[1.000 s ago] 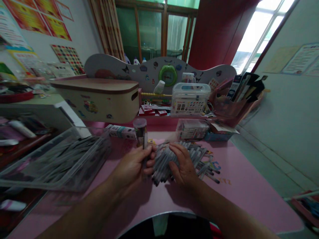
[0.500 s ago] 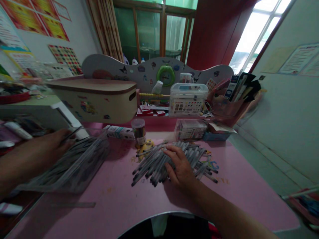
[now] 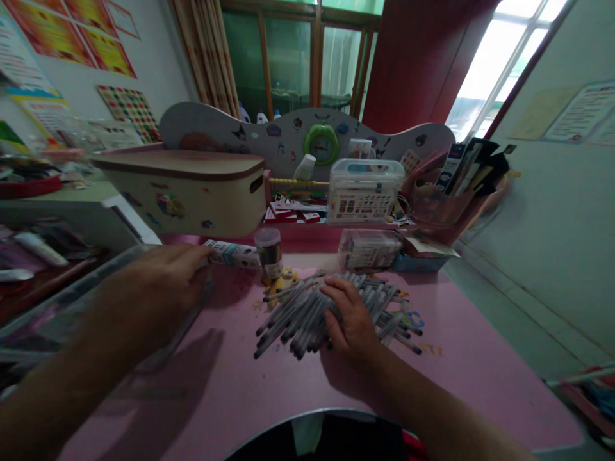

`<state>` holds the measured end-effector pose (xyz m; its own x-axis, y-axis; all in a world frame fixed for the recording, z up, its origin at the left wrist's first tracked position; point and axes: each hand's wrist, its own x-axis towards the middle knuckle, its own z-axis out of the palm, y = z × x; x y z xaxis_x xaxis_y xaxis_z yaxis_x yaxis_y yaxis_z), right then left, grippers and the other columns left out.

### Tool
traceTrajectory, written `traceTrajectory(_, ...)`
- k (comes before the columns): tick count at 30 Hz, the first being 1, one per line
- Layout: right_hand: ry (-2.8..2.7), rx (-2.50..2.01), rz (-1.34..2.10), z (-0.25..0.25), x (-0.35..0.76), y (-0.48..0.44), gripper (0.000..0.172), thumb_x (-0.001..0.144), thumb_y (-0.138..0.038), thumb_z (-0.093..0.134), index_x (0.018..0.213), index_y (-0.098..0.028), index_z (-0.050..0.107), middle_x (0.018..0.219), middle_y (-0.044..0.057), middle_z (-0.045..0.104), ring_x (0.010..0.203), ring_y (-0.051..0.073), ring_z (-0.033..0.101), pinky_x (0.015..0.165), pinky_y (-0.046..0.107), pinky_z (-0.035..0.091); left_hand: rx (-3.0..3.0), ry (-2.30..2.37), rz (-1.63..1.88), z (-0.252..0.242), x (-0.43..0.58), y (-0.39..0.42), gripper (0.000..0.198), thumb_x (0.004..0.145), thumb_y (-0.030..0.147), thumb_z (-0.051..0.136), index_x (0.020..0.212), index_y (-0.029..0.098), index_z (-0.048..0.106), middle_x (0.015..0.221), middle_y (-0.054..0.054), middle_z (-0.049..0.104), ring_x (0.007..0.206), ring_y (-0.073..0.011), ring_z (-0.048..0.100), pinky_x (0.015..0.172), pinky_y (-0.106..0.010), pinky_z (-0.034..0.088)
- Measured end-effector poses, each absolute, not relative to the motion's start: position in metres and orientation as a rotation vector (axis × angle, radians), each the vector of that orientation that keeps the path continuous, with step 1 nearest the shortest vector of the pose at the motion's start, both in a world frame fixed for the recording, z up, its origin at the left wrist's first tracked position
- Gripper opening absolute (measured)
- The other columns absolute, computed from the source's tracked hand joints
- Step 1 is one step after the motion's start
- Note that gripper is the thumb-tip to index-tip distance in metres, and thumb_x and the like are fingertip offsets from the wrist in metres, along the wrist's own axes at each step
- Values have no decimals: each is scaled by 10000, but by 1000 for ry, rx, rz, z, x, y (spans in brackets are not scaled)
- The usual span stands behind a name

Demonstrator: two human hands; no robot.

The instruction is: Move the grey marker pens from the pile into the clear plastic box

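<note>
A heap of clear pens with dark caps point(image 3: 298, 320) lies on the pink desk point(image 3: 269, 397). On the heap's right part rests my right hand point(image 3: 353, 323), its fingers spread and touching the pens without gripping any. My left hand point(image 3: 163, 288) is above the clear plastic bin point(image 3: 192, 323) at the left and hides much of it. Motion smears its fingers, so whether they hold a pen does not show. A clear ruler-like strip point(image 3: 158, 392) lies faintly visible on the desk below the bin.
Behind the pens stand a lidded clear cup point(image 3: 268, 253), a long white box point(image 3: 233, 254) and a clear plastic case point(image 3: 368, 250). A large cream storage box point(image 3: 192, 198) and a clear handled case point(image 3: 365, 192) are further back. Shelves point(image 3: 48, 256) with items adjoin the desk's left side.
My left hand has moved right from over the bin's far left toward its right edge; the thin pen seen in it earlier is no longer visible. My right hand stays on the heap.
</note>
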<state>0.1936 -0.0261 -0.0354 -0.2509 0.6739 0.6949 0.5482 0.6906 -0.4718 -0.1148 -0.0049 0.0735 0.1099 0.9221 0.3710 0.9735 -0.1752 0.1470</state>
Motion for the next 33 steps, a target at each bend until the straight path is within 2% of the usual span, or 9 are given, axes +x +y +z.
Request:
traceTrajectory(4, -1907, -958, 144, -36, 196, -24, 436, 914, -102, 500, 1335, -214, 521, 1306, 140, 548, 1241, 270, 531, 1062, 496, 466, -2635, -1759, -275, 42, -53, 13, 348, 845, 127, 482, 1098, 226, 701, 1158, -118, 717, 1095, -303, 621, 968, -425, 445)
traceTrajectory(9, -1920, -962, 107, -38, 200, -20, 437, 917, -119, 503, 1343, -214, 522, 1286, 141, 555, 1224, 278, 536, 1054, 505, 464, -2736, -1931, -119, -5, -23, 51, 314, 804, 148, 561, 1071, 194, 720, 1174, -185, 720, 1096, -328, 654, 911, -394, 467)
traceTrajectory(12, -1912, -978, 104, -39, 200, -18, 445, 910, -119, 502, 1343, -219, 531, 1280, 137, 562, 1215, 279, 544, 1047, 503, 468, -2720, -1987, -115, -17, -16, 64, 254, 855, 191, 514, 966, 195, 743, 1054, -184, 750, 986, -306, 698, 851, -375, 481)
traceTrajectory(15, -1909, -980, 123, -39, 199, -18, 449, 902, -117, 508, 1339, -217, 536, 1278, 136, 565, 1210, 279, 549, 1041, 502, 474, -2747, -2005, -128, -20, -13, 72, 204, 857, 234, 539, 853, 196, 739, 972, -167, 759, 922, -294, 705, 811, -358, 475)
traceTrajectory(19, -1906, -972, 154, -40, 198, -18, 442, 899, -112, 509, 1327, -222, 539, 1280, 134, 563, 1221, 281, 542, 1043, 506, 474, -2779, -2049, -161, -25, -16, 82, 101, 772, 192, 621, 807, 194, 715, 920, -127, 763, 882, -270, 693, 749, -320, 454)
traceTrajectory(24, -1897, -975, 175, -41, 199, -18, 426, 908, -105, 501, 1319, -211, 533, 1285, 135, 556, 1224, 273, 532, 1050, 499, 468, -2844, -2083, -173, -28, -23, 84, 42, 723, 208, 628, 690, 187, 646, 724, -50, 719, 691, -210, 660, 595, -270, 396)
traceTrajectory(27, -1889, -978, 180, -40, 199, -18, 415, 907, -104, 499, 1308, -208, 539, 1273, 134, 563, 1213, 270, 536, 1047, 496, 466, -2792, -2077, -287, -21, -26, 77, 97, 799, 233, 553, 763, 185, 629, 778, -68, 712, 721, -222, 652, 615, -286, 394)
traceTrajectory(30, -1883, -998, 163, -41, 199, -17, 405, 917, -115, 491, 1307, -213, 540, 1263, 128, 571, 1205, 270, 536, 1047, 497, 463, -2718, -2056, -436, -7, -30, 66, 172, 891, 257, 461, 907, 180, 614, 924, -104, 717, 855, -241, 661, 719, -310, 424)
traceTrajectory(33, -1856, -1068, 106, -43, 199, -15, 434, 935, -139, 484, 1362, -211, 498, 1303, 139, 552, 1236, 283, 509, 1071, 519, 435, -2748, -2011, -760, 7, -34, 53, 194, 921, 307, 459, 968, 183, 602, 963, -91, 708, 907, -231, 654, 779, -310, 440)
